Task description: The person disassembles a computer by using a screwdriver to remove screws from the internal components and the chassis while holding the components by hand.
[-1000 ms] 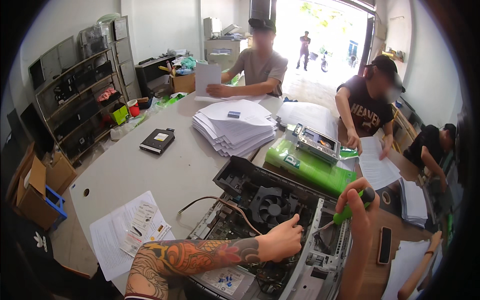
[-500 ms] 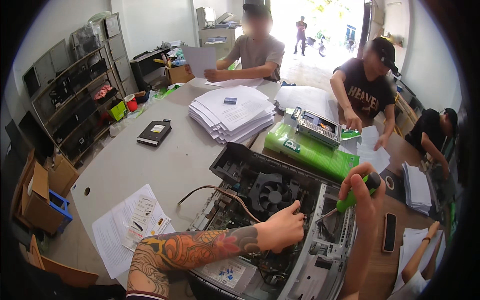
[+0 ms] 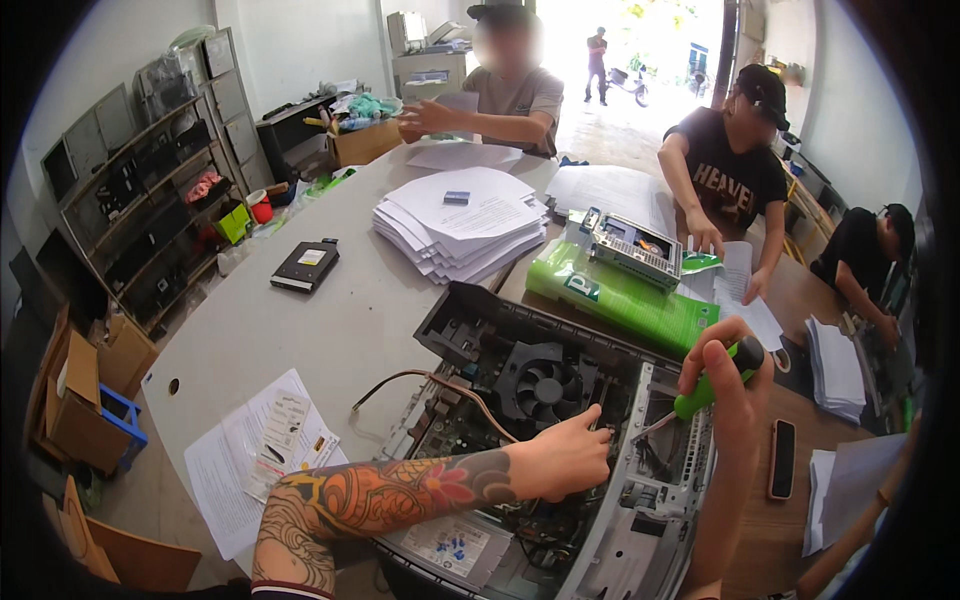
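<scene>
An opened desktop computer case (image 3: 608,535) lies in front of me, its inside facing up. My left hand (image 3: 562,455) reaches down into it, fingers curled beside the black cooling fan (image 3: 548,387); what they grip is hidden. A thin cable (image 3: 415,373) runs out past the case's left side. My right hand (image 3: 738,398) is closed around a green-and-black screwdriver (image 3: 706,394). The screwdriver's shaft slants down left to the metal rail of the case; whether its tip touches a screw cannot be made out.
Beyond the case, a metal drive cage (image 3: 635,250) rests on a green package (image 3: 600,292). Paper stacks (image 3: 465,225) and an optical drive (image 3: 306,267) lie on the table. A phone (image 3: 782,458) is at right. Several other people sit or stand around.
My hands and the screwdriver hold nearly the same place. Across the table, a person has brought down the raised sheet. At the lower right, another person's arm has shifted toward the edge.
</scene>
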`<state>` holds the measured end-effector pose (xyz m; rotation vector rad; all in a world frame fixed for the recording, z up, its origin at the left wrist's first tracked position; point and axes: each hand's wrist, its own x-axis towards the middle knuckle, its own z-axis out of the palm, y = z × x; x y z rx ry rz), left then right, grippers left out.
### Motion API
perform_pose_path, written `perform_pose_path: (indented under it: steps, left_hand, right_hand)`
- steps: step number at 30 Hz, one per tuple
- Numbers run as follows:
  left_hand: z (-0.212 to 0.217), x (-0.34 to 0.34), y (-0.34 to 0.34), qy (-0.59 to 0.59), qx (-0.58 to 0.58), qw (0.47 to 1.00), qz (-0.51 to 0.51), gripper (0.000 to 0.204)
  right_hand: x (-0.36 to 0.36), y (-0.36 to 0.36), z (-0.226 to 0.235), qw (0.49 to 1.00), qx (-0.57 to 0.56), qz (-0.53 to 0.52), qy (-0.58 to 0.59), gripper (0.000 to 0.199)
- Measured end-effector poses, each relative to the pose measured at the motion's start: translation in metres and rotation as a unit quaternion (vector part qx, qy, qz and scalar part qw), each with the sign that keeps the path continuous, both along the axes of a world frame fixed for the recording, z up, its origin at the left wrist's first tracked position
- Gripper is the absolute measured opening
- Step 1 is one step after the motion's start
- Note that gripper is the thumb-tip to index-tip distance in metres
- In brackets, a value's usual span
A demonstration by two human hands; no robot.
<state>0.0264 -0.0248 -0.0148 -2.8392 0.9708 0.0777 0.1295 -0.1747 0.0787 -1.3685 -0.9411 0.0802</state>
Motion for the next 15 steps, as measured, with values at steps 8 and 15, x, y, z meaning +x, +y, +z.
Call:
perform_pose_path:
  steps: [8,15]
  left_hand:
    - [0.013,-0.002,-0.002,0.012,0.011,1.0,0.013,0.025]
    - [-0.017,0.0,-0.007,-0.103,-0.021,0.994,0.021,0.012]
  right_hand:
    - [0.0,-0.002,0.004,1.0,-0.024,0.001,-0.007,0.026]
    - [-0.001,-0.002,0.001,1.0,-0.018,0.004,0.002,0.027]
